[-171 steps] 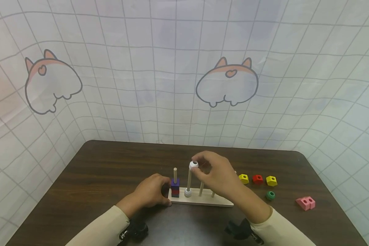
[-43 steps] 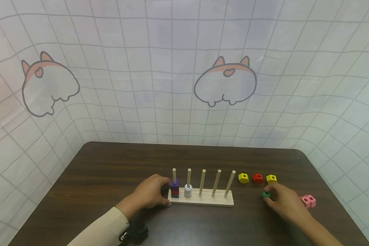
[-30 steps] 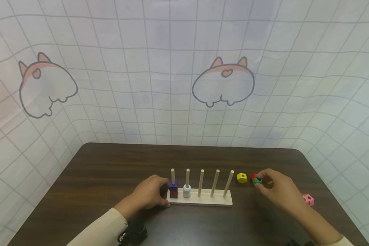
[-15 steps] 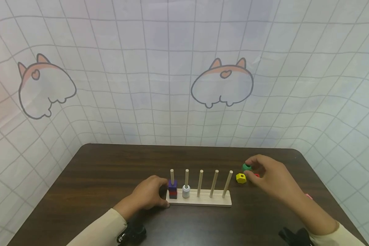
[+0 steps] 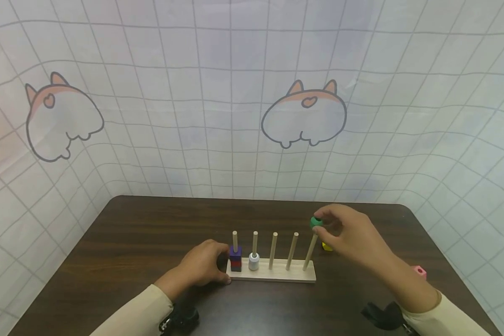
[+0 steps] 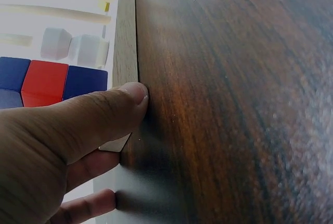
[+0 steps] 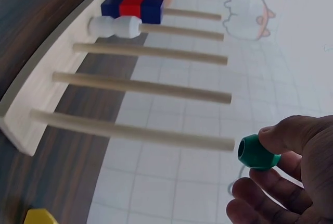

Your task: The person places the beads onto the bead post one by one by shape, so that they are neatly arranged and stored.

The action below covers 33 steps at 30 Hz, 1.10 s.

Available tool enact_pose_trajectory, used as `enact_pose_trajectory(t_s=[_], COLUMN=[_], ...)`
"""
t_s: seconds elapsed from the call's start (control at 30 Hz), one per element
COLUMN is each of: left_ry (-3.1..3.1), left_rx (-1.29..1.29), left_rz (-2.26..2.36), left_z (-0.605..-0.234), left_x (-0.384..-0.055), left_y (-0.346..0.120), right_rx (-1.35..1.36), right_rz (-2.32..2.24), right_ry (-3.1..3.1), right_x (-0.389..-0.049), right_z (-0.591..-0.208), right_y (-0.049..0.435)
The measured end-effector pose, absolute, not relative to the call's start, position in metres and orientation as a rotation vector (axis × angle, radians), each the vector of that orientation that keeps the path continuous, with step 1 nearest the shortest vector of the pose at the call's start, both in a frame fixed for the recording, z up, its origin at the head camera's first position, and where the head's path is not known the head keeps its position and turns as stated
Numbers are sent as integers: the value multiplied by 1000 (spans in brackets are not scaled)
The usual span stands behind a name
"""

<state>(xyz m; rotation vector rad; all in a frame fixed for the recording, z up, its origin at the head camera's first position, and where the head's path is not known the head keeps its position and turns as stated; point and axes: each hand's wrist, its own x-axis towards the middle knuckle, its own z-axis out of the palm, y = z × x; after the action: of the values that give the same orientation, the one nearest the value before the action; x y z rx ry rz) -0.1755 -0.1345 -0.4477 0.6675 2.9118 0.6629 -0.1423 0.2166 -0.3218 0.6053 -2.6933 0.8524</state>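
A wooden peg stand (image 5: 273, 275) with several upright pegs rests on the table. My left hand (image 5: 203, 263) grips its left end, thumb on the front edge (image 6: 125, 52). The leftmost peg carries a stack of blue, red and blue blocks (image 7: 131, 8); two white beads (image 5: 254, 262) sit on the peg beside it. The other pegs are bare. My right hand (image 5: 353, 233) pinches a green bead (image 5: 316, 222) between thumb and fingers, right at the top of the rightmost peg (image 7: 140, 131). In the right wrist view the bead's hole faces that peg's tip.
A yellow bead (image 5: 327, 246) lies behind the right hand, partly hidden by it. Farther right a pink bead (image 5: 420, 271) shows past the forearm. A pale gridded curtain (image 5: 185, 116) stands behind the table's back edge.
My right hand placed a second white bead on its peg, then picked up the green bead and carried it left to the rightmost peg. The left hand stayed on the stand.
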Motion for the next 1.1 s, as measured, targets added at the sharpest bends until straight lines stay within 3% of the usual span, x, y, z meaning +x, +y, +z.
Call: enact_pose_trajectory(t_s=[1.1], left_ry=[2910], left_rx=[685], left_rz=[674], left_z=[-448], left_x=[-176], left_y=[-133], right_rx=[768], right_rz=[1002], right_ry=[-2652], right_x=[-149], right_z=[-334], right_y=[157])
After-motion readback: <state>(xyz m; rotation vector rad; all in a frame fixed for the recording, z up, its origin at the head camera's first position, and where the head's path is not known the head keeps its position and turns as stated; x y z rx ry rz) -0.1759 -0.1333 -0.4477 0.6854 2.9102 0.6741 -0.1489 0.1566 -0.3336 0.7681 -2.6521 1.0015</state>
